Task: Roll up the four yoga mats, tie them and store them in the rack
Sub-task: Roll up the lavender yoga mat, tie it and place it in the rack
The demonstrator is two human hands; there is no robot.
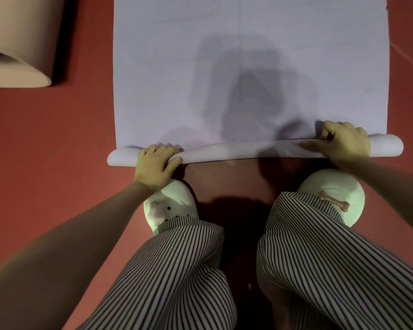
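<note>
While I watch through the head camera from far away, I see a pale purple yoga mat (224, 67) lying flat on the red floor (45, 139). It runs from the top of the view down toward the person's feet. Its near end is curled up into a thin roll (236, 150) that lies across the view, just in front of the feet. The roll looks fatter at its two ends and flatter in the middle.

The left hand (156, 163) sits on the left part of the roll. Its fingers bend over the top and its thumb (175, 160) presses the near side, so it grips the roll. The right hand (341, 144) sits on the right part, with its fingers bent over the far side, and it grips the roll too. The two hands are well apart, one near each end.

Just below the hands are a left slipper (174, 198) and a right slipper (332, 184), both pale green, on the floor. The right slipper has a small pink bone (334, 202) on it. Striped trousers (188, 258) cover both legs.

At the top left lies a beige mat (17, 44), partly rolled, well apart from the purple one.
</note>
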